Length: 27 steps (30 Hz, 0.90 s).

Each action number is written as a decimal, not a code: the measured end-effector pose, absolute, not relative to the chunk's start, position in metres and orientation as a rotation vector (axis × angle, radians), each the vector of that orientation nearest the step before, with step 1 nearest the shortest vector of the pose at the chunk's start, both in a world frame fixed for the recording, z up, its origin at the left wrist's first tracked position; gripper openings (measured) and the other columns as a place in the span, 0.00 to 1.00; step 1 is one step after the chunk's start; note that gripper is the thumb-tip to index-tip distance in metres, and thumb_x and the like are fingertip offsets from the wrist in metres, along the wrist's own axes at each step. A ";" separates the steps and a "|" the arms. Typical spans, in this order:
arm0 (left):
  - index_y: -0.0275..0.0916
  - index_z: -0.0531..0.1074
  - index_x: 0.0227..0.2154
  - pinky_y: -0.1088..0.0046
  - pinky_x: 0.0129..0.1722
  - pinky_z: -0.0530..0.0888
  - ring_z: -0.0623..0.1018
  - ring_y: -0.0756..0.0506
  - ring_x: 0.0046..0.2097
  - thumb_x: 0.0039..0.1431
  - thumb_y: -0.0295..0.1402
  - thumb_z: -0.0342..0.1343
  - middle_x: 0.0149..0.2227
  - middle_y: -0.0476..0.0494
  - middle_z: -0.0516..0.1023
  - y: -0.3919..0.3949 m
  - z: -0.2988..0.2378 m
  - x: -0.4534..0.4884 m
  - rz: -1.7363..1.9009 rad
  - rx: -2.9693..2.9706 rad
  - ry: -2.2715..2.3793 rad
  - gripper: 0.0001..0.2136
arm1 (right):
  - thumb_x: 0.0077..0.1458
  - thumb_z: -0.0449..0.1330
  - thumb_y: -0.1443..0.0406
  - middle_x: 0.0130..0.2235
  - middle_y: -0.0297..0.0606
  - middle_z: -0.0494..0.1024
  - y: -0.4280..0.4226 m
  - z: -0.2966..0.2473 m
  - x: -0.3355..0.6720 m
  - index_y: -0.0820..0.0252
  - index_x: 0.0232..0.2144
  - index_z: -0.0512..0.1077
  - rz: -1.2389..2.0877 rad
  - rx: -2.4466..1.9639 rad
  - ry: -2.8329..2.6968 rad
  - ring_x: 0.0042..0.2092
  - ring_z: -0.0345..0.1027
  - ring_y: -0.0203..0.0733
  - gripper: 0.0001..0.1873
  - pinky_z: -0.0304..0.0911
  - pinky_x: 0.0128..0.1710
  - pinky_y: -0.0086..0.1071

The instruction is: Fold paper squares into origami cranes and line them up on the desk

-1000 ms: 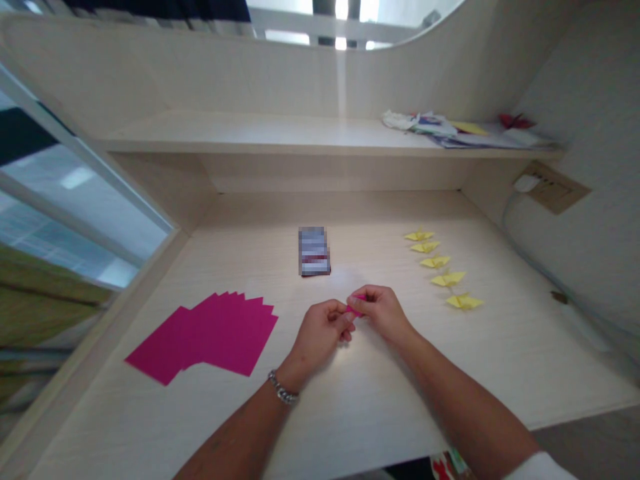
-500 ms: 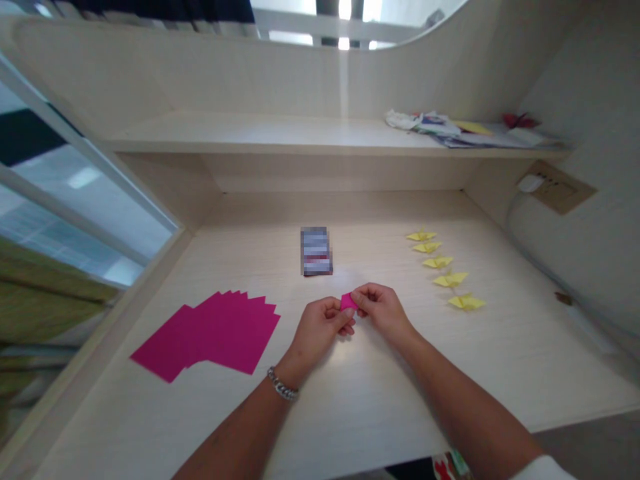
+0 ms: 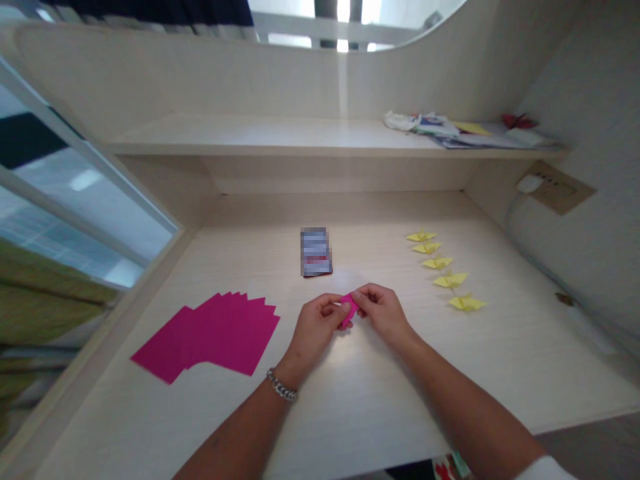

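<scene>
Paper [image 3: 351, 306], bright pink, folded small, is pinched by left hand [image 3: 317, 327] and right hand [image 3: 384, 308]. Flat magenta paper sheets [image 3: 225, 337] are fanned at left; five yellow folded-paper figures [image 3: 437, 263] are lined at right.

Moderate, soft illumination; glaring strips in the upper pane [image 3: 343, 20]; pale sheen on the desktop [image 3: 350, 400]; shadow band beneath the shelf [image 3: 280, 148]; margins stretched, blurred; central packet [image 3: 316, 252] pixelated.

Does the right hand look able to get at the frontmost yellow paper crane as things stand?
Probably yes: no object shows between the right hand and the frontmost yellow paper crane, though that hand holds the folded pink paper.
</scene>
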<state>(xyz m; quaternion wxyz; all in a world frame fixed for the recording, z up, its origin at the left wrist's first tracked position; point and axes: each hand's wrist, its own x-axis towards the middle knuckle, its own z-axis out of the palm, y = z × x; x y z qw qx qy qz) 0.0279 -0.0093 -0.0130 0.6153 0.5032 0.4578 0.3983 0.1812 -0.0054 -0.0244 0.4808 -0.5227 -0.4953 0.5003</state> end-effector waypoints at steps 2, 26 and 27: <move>0.33 0.74 0.31 0.74 0.26 0.71 0.75 0.48 0.24 0.47 0.38 0.62 0.22 0.44 0.76 -0.011 -0.012 0.028 0.867 1.161 1.032 0.13 | 0.49 0.60 0.55 0.20 0.33 0.70 -0.005 -0.025 0.182 0.61 0.26 0.73 1.163 -1.287 -1.187 0.23 0.61 0.35 0.14 0.57 0.24 0.29; 0.35 0.74 0.36 0.71 0.34 0.74 0.77 0.48 0.32 0.49 0.34 0.62 0.31 0.43 0.79 -0.007 -0.013 0.024 1.110 1.209 1.082 0.12 | 0.45 0.64 0.60 0.28 0.36 0.77 -0.008 -0.021 0.181 0.60 0.39 0.73 1.282 -1.176 -1.133 0.27 0.68 0.37 0.18 0.65 0.26 0.30; 0.35 0.74 0.36 0.71 0.34 0.74 0.77 0.48 0.32 0.49 0.34 0.62 0.31 0.43 0.79 -0.007 -0.013 0.024 1.130 1.203 1.092 0.12 | 0.44 0.65 0.60 0.28 0.36 0.77 -0.008 -0.021 0.180 0.60 0.40 0.73 1.291 -1.166 -1.108 0.27 0.69 0.37 0.19 0.66 0.27 0.30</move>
